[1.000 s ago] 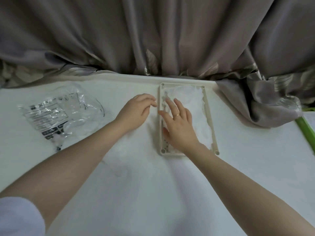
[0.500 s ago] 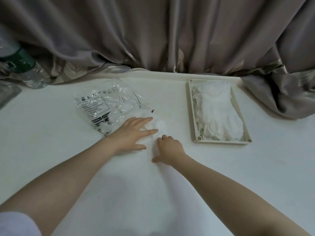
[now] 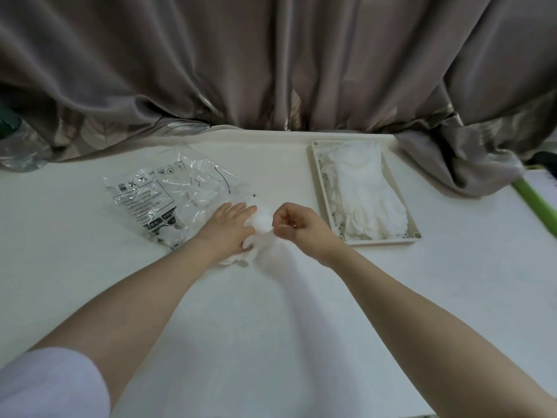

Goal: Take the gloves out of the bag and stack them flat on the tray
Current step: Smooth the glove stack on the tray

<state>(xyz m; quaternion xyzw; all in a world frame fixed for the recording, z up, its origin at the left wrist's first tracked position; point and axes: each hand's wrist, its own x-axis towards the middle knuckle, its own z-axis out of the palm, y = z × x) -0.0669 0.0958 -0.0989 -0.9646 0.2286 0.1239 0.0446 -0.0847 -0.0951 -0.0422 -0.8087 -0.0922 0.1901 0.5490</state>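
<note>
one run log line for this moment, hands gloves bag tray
left hand: presses loose glove on table | right hand: pinches same glove | bag: holds more gloves | tray: glove stack flat

The left hand covers most of the white glove under it. The gloves in the bag are unclear behind the wrinkled plastic. A bottle at the left edge is cut off and blurred.

Likely home room: heavy grey-brown curtain with leaf-print hem draped along far edge of white surface; plastic bottle at far-left corner.
</note>
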